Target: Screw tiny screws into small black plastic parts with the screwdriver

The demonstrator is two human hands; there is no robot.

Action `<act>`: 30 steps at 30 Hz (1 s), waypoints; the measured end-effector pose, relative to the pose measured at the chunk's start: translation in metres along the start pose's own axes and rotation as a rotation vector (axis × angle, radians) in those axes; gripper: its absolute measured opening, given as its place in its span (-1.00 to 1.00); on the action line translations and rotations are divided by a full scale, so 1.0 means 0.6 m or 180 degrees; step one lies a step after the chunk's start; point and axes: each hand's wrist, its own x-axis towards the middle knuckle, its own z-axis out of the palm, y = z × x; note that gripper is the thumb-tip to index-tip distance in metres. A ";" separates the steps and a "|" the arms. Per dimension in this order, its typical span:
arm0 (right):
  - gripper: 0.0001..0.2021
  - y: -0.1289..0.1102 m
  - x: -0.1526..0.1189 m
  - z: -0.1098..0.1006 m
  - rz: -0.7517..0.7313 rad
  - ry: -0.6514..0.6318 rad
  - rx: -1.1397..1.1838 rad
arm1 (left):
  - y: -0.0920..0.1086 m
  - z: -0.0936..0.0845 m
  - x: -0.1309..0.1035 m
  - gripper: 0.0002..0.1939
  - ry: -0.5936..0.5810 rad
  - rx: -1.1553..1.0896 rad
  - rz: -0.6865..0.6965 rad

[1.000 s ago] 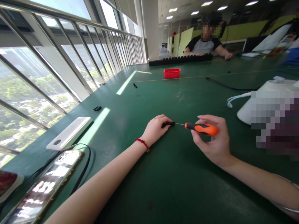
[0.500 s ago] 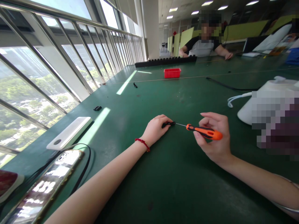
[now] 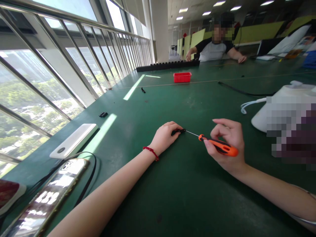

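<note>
My left hand, with a red cord bracelet at the wrist, pinches a small black part on the green table. To its right, my right hand holds an orange and black screwdriver between thumb and fingers. The thin shaft points left, and its tip meets the right end of the black part. Too little of the part shows to tell its exact shape.
A phone, a white power bank and cables lie at left. Small black pieces are further off. A red bin, a long black strip and a person are beyond; a white object stands right.
The screwdriver's handle has swung slightly down and right in my right hand, whose fingers have shifted. The long black strip and the person's hand near it have moved left.
</note>
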 end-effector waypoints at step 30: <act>-0.80 -0.029 0.212 0.036 0.0089 -0.1581 -0.1492 | -0.010 0.006 0.008 -0.81 0.0002 -0.0146 -0.0103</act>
